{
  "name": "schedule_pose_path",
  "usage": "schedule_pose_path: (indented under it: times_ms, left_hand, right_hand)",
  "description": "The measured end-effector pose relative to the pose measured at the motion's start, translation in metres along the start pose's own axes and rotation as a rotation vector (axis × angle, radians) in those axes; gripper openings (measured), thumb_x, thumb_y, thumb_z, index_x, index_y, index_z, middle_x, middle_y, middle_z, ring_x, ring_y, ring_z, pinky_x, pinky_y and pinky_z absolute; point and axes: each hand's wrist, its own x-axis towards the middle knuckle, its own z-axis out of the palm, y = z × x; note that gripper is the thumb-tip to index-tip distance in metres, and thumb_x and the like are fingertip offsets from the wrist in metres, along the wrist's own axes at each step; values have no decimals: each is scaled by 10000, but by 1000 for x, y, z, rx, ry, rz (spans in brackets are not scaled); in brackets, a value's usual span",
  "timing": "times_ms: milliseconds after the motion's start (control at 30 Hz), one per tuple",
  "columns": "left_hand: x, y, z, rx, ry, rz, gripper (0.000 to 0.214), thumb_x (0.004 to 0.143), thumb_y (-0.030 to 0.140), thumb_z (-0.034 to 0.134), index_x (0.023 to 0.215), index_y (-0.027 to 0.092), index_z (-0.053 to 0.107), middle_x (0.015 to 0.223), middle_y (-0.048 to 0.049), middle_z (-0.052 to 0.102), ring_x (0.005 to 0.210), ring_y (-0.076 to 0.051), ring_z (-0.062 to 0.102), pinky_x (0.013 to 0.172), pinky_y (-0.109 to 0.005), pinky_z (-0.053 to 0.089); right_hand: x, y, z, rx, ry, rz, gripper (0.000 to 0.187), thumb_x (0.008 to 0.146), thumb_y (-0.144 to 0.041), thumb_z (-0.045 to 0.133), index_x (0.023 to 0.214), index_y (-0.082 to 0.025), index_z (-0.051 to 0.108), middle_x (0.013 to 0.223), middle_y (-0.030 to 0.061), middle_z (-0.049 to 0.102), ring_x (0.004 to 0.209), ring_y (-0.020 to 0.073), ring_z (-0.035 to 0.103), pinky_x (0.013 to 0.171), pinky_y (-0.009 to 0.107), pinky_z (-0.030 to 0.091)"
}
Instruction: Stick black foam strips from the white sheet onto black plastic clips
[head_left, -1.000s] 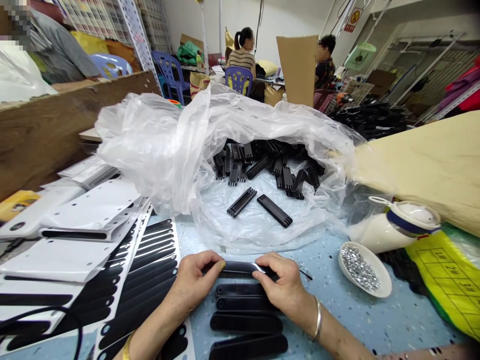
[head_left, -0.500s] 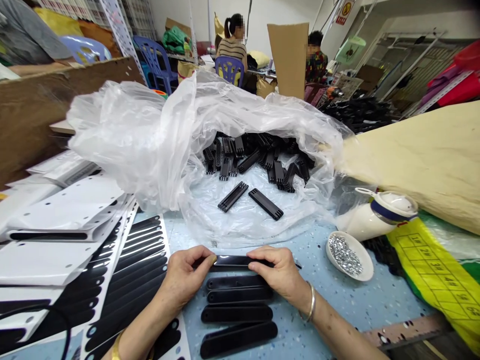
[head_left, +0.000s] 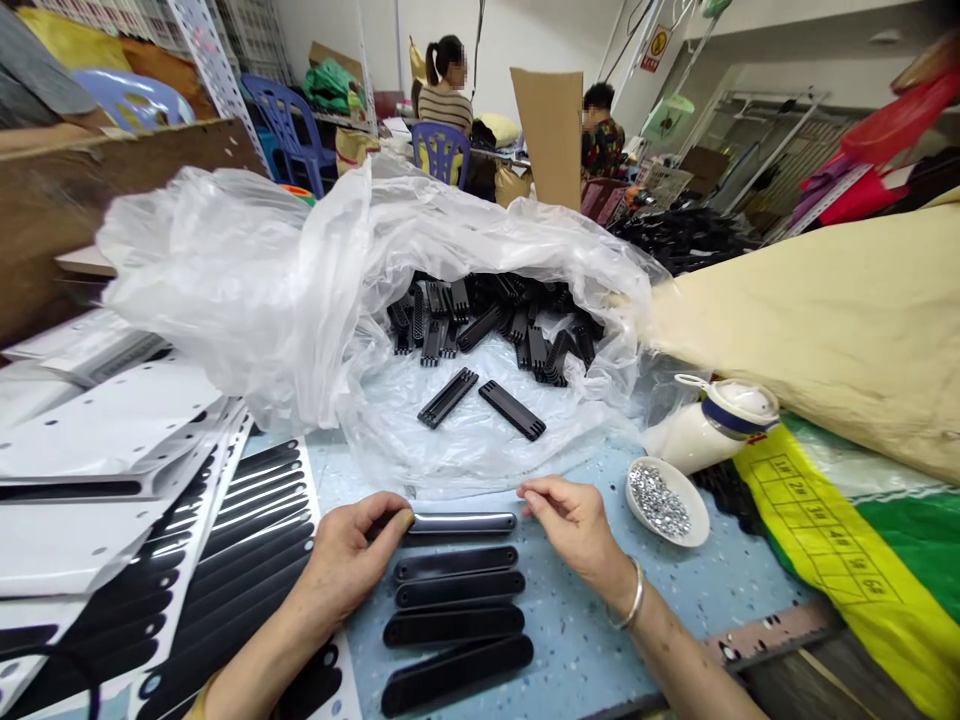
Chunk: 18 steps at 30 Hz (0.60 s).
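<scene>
My left hand [head_left: 356, 555] pinches the left end of a glossy black bar with rounded ends [head_left: 465, 523], which lies near the table's middle. Off the bar's right end is my right hand [head_left: 574, 535], thumb and fingertips drawn together; whatever is between them is hidden or too small to make out. Below the held bar, several similar black bars [head_left: 454, 627] lie in a column, some showing a small hole at an end. Beyond the hands, two ribbed black pieces [head_left: 512, 410] rest on clear plastic.
A plastic bag [head_left: 247, 250] spills more ribbed pieces. On the right stand a white bowl of small shiny metal parts [head_left: 660, 500] and a white bottle [head_left: 690, 437] lying tilted. Sheets of black strips [head_left: 232, 550] cover the left. People sit in the background.
My right hand has let go of the black bar's right end and moved off to its right. My left hand stays on the left end. The whole view has shifted slightly.
</scene>
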Motion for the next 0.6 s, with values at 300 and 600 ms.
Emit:
schedule_pose_path:
  times_ms: [300,600]
  left_hand:
    - [9,14,15,181,12,172,303,778,397,651,938,167,765,908,-90,782,858,-270,714,799,-343,527]
    - [33,23,30,213,-205,199,281,826,371,600,663,185,735,663,-22,710,669,-174,650,630,-244,447]
  right_hand:
    - [-5,3,17,24,-88,67,250,845,-364,583,805,-162,726,595,29,689,491,165,636,462,245,497]
    - [1,13,30,-23,-91,104,218,744,-310,705,586,-164,670,528,-2,616,492,123,568,455,203,412]
